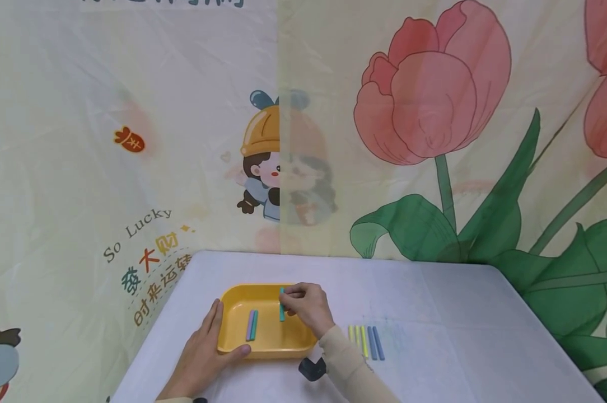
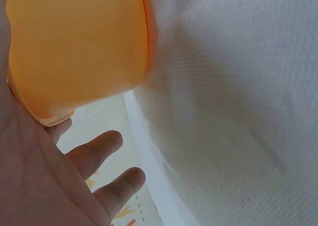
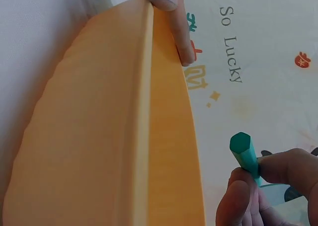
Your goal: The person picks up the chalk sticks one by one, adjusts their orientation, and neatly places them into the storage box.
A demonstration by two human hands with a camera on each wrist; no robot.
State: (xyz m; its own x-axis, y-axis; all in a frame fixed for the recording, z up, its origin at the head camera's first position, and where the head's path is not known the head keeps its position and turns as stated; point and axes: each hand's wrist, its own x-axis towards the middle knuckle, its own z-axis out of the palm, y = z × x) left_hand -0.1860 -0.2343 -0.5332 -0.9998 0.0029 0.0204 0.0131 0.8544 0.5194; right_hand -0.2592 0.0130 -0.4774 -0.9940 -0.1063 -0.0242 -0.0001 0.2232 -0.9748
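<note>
A yellow tray [image 1: 263,354] stands on the white-covered table. My left hand [image 1: 197,352] holds its near left corner, the thumb over the front rim and the fingers along the left side; in the left wrist view two fingers extend free below the tray. Above the tray's right half, my right hand [image 1: 308,307] pinches a teal crayon [image 1: 281,308] between thumb and fingers. The right wrist view shows the crayon's six-sided end [image 3: 241,142]. Inside the tray, a purple crayon [image 1: 249,324] and a green crayon [image 1: 254,325] lie side by side.
Right of the tray, several yellow and blue crayons [image 1: 370,342] lie in a row on the tablecloth [image 1: 434,336], beside faint bluish smudges. A black object [image 1: 312,369] is partly visible before the tray. A printed curtain [image 1: 313,240] hangs behind the table.
</note>
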